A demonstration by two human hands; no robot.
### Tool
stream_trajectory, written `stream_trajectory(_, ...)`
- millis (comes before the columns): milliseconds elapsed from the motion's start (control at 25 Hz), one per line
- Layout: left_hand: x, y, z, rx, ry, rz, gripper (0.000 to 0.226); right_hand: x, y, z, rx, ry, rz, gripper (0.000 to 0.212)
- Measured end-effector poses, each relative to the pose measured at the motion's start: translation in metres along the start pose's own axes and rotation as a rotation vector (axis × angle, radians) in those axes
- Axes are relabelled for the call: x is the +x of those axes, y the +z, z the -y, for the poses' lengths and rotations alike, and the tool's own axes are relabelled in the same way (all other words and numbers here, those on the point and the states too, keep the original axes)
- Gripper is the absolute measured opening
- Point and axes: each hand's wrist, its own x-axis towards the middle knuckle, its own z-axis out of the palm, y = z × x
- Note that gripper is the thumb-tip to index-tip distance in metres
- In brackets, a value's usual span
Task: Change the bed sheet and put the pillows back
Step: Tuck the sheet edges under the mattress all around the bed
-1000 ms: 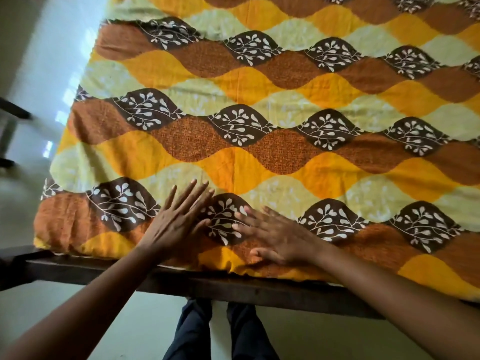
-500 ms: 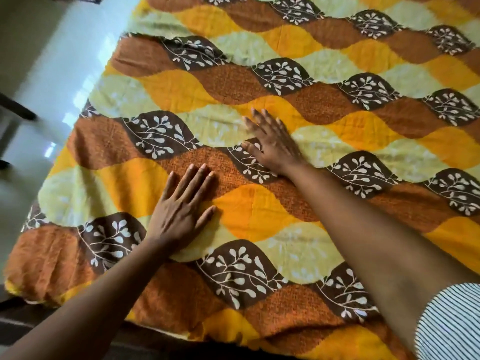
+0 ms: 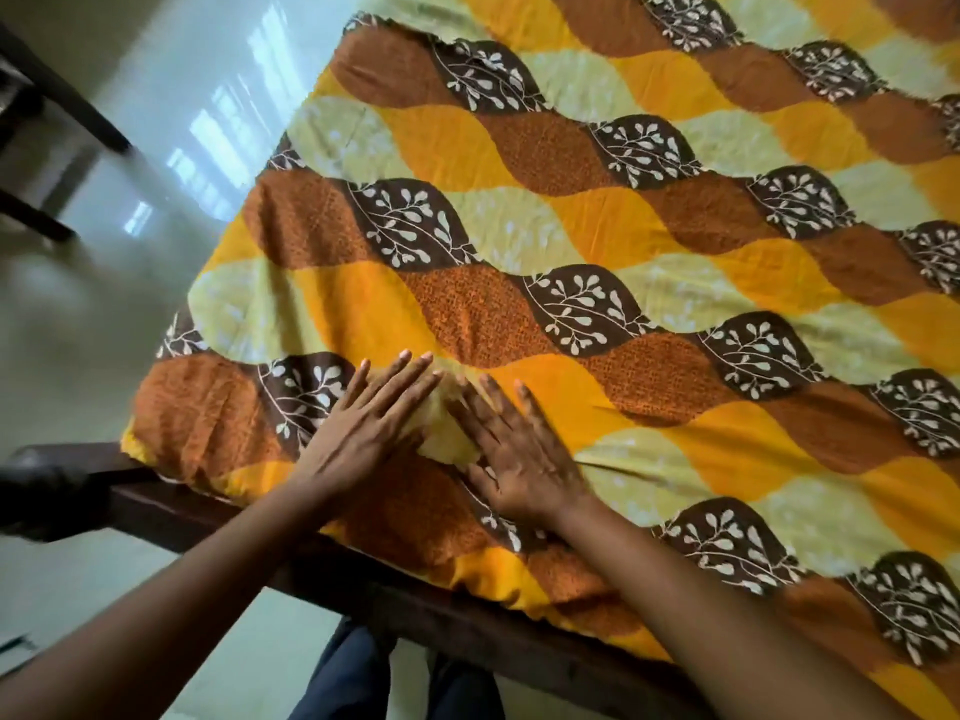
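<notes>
– Smoothing the bed sheet [image 3: 623,226], already lying spread flat, reaching the near edge and the left corner above the bed frame [image 3: 197,511].
– Gripping it anywhere?
– Gripping nothing. Pressing the left hand [image 3: 363,433] and the right hand [image 3: 511,459] flat on the cloth, fingers straight, side by side, with fingertips nearly meeting, just inside the near edge.
– Doing it well how, probably?
– Sweeping outward from the middle with low palms and even pressure, chasing the small creases [image 3: 608,407] just right of the right hand toward the edge rather than bunching them, then tucking the loose edge along the bed frame.
– Watching anything around?
– Standing tight against the bed frame, with trouser legs [image 3: 353,678] just below it. Noting pale shiny floor [image 3: 104,330] to the left and dark furniture legs [image 3: 57,90] well apart at the far left. Seeing no pillows, so judging that part not yet done.
– Blocking anything?
– Blocking nothing on the sheet itself, though possibly risking balance when reaching far across.
</notes>
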Motion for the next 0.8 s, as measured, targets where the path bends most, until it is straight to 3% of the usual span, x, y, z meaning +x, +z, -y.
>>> stream_trajectory(120,-0.029,-0.012,-0.001,-0.053,-0.14,-0.095,0.055,-0.021,0.001,0.027,0.069,-0.001,0.034,0.06)
stream_trajectory(240,-0.046,-0.042,0.007,-0.286,-0.447,-0.236,0.06,0.001,-0.023,0.041,0.332,0.282,-0.019,0.059)
stream_trajectory(320,-0.05,-0.056,0.024,-0.311,-0.594,-0.318,0.062,0.04,-0.041,0.057,0.382,0.375,-0.063,0.059)
stream_trajectory(440,-0.037,-0.064,0.058,-0.323,-0.906,-0.386,0.056,0.121,-0.058,0.069,0.36,0.29,-0.118,0.059)
stream_trajectory(520,-0.026,-0.062,0.076,-0.324,-1.101,-0.326,0.054,0.17,-0.059,0.057,0.33,0.299,-0.161,0.062)
stream_trajectory(600,-0.024,-0.057,0.09,-0.283,-1.183,-0.309,0.053,0.209,-0.05,0.041,0.237,0.35,-0.125,0.071)
stream_trajectory(680,-0.023,-0.057,0.1,-0.328,-1.243,-0.401,0.044,0.234,-0.039,0.036,0.124,0.384,-0.075,0.077)
stream_trajectory(800,-0.027,-0.063,0.106,-0.422,-1.365,-0.44,0.034,0.233,-0.023,0.063,0.05,0.338,-0.114,0.074)
